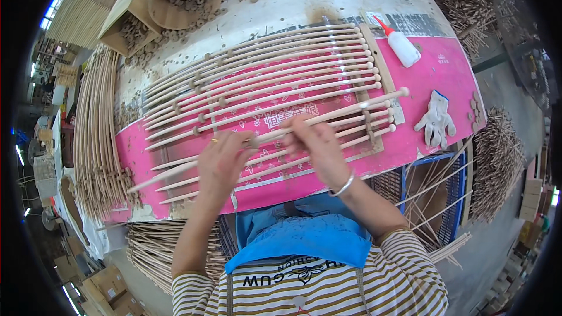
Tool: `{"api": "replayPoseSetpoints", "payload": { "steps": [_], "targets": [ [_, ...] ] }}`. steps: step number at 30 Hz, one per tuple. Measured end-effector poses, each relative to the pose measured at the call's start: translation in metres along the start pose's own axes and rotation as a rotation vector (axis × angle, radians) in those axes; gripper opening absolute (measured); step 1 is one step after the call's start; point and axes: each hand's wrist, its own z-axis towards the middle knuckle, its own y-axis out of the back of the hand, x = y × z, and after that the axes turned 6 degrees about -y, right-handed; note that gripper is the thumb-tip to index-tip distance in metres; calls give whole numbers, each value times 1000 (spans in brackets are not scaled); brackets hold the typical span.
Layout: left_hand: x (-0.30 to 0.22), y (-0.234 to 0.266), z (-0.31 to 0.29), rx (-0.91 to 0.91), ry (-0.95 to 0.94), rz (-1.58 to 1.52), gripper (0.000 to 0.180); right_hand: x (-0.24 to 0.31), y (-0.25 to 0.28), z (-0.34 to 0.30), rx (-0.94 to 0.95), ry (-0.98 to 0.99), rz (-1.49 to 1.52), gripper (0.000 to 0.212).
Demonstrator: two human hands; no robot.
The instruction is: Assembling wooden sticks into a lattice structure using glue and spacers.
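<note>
I hold a long wooden stick point(345, 112) slantwise above the table, its round knob at the upper right and its pointed tip at the lower left. My right hand point(319, 145) grips it past the middle, fingers curled round it. My left hand point(221, 161) is closed on the stick, with a small brown wooden ring point(253, 141) at its fingertips. Below and beyond lie rows of similar knobbed sticks point(281, 89), side by side, several carrying wooden rings point(222, 102). Their knob ends line up along a wooden strip point(380, 61); the held stick crosses over the nearest ones.
A pink sheet point(451, 76) covers the table. A white bottle with a red nozzle point(404, 50) and a white glove point(436, 122) lie right. A round container point(157, 9) and wooden box point(111, 40) hold rings. Stick bundles point(96, 117) lie left; a blue crate point(453, 210) stands below right.
</note>
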Motion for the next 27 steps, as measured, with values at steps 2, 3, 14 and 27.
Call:
{"api": "replayPoseSetpoints", "payload": {
  "steps": [2,3,14,27],
  "targets": [
    [-25,-16,14,-24,0,38,28,-14,-6,5,32,18,64,33],
    [-28,-20,18,-43,-17,61,33,-16,-6,6,27,43,85,32],
    [-28,-18,7,-15,26,-218,54,-9,16,-3,132,40,-7,36],
    [-20,11,-11,131,187,-378,36,34,78,-20,-203,189,-136,39]
  ]
}}
